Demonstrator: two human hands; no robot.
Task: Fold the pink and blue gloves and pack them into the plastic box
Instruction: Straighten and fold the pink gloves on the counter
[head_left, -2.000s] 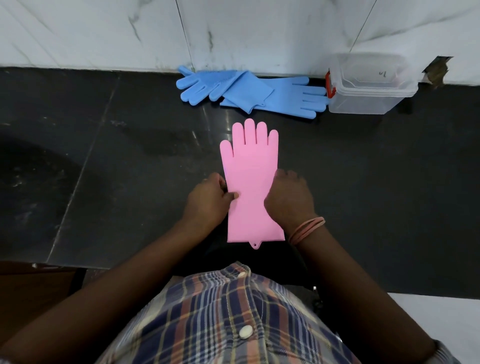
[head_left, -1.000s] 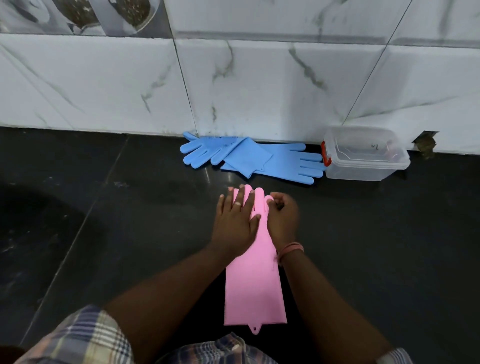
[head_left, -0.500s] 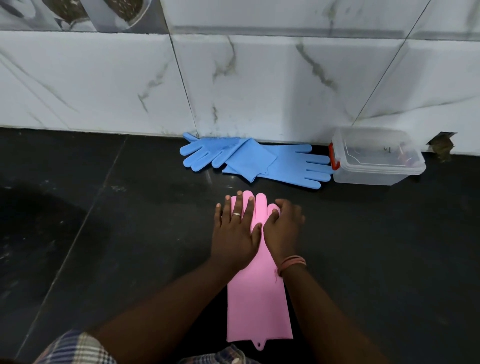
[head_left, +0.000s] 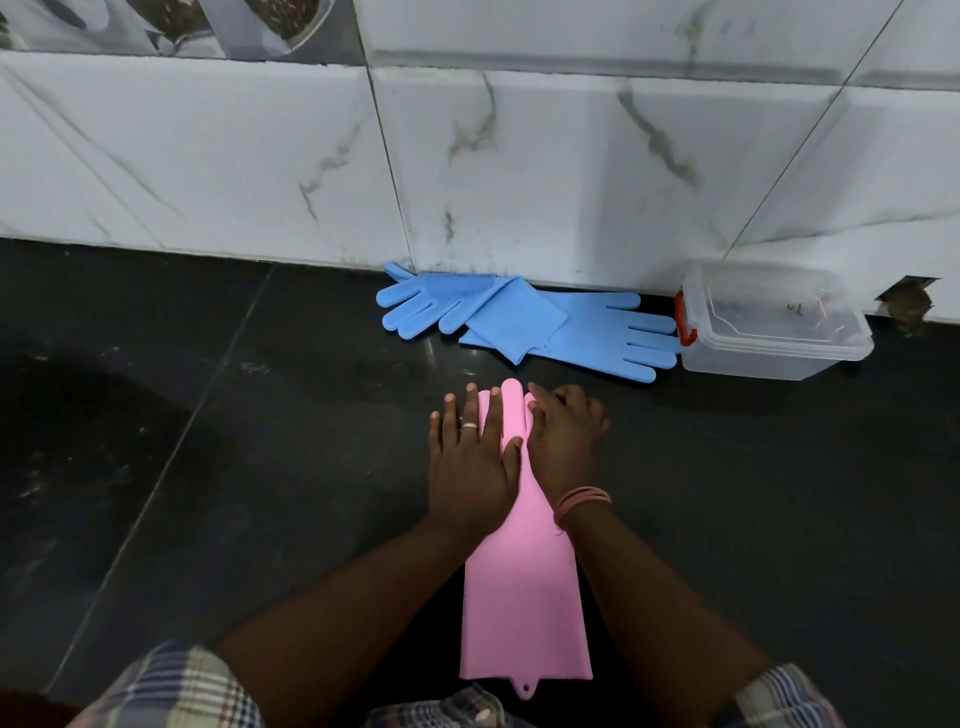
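Soft, even light was reflected off the dark worktop (head_left: 208, 467); tile lines were bent by wide-angle distortion, and the shirt (head_left: 171, 691) was blurred.

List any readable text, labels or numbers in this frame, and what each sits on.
None readable.
Plastic box: a small dark handwritten mark on its lid, too small to read.
Pink glove, blue gloves, wall tiles: no text visible.

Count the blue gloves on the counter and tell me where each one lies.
2. One blue glove lies by the wall, fingers pointing left; the other blue glove points right, fingertips near the plastic box. Their cuffs overlap in the middle. None seem hidden.
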